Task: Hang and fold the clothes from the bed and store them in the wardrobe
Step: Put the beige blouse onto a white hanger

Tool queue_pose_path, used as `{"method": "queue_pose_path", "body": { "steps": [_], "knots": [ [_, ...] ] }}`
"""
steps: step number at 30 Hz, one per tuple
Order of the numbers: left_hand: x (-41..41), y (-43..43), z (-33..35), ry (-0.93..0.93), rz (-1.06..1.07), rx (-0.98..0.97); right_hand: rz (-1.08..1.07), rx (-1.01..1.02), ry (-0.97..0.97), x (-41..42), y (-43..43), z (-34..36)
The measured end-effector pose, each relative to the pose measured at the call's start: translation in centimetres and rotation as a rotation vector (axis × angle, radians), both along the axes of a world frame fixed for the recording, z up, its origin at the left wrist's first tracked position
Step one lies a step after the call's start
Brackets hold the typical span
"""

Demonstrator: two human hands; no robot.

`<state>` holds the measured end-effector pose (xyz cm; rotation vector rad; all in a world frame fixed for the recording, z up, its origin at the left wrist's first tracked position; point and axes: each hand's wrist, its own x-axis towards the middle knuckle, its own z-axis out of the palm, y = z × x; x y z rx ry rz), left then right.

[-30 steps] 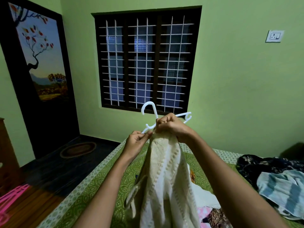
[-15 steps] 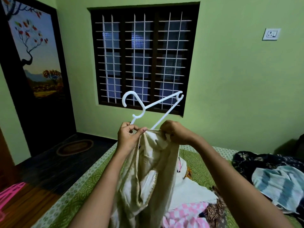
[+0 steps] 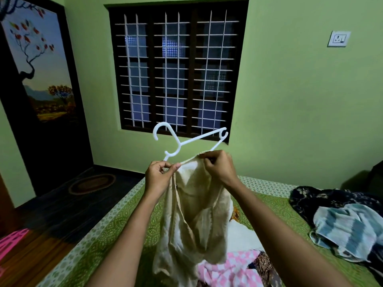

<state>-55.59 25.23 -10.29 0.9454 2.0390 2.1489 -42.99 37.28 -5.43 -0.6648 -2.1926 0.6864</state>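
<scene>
A cream garment (image 3: 194,214) hangs in front of me above the bed (image 3: 116,224), with a white plastic hanger (image 3: 182,141) tilted at its top, hook to the upper left. My left hand (image 3: 159,177) pinches the garment's left top edge together with the hanger's lower end. My right hand (image 3: 219,166) grips the garment's neckline on the right, against the hanger's bar. The hanger's lower left arm is hidden behind the cloth and my hands. A pink checked cloth (image 3: 230,268) and a white one (image 3: 242,237) lie on the bed below.
A dark floral garment (image 3: 323,199) and a blue striped towel (image 3: 348,226) lie heaped on the bed's right side. Ahead is a barred window (image 3: 178,71), at left a dark door with a tree picture (image 3: 41,79). A pink object (image 3: 12,241) sits on the wooden floor.
The hanger has risen clear of the garment's top and tilted. The garment has turned, showing its smooth lining, and both hands have spread apart along its neckline.
</scene>
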Motion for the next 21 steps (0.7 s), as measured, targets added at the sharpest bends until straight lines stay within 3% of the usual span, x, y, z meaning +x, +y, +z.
{"method": "queue_pose_path", "body": {
  "steps": [2, 6, 13, 16, 21],
  "knots": [
    [-0.1, -0.3, -0.4, 0.012, -0.038, 0.009, -0.045, 0.178, -0.107, 0.3, 0.4, 0.2],
    [0.3, -0.9, -1.3, 0.102, -0.014, -0.024, -0.224, 0.284, -0.262, 1.4, 2.6, 0.3],
    [0.0, -0.2, -2.8, 0.074, -0.07, -0.088, -0.528, 0.232, -0.499, 3.7, 7.3, 0.4],
    [-0.2, -0.2, -3.2, 0.047, -0.112, -0.074, -0.54, 0.202, -0.558, 4.7, 8.5, 0.9],
    [-0.3, 0.0, -3.5, 0.072, -0.207, -0.123, -0.38, 0.118, -0.58, 5.0, 9.6, 1.3]
  ]
}}
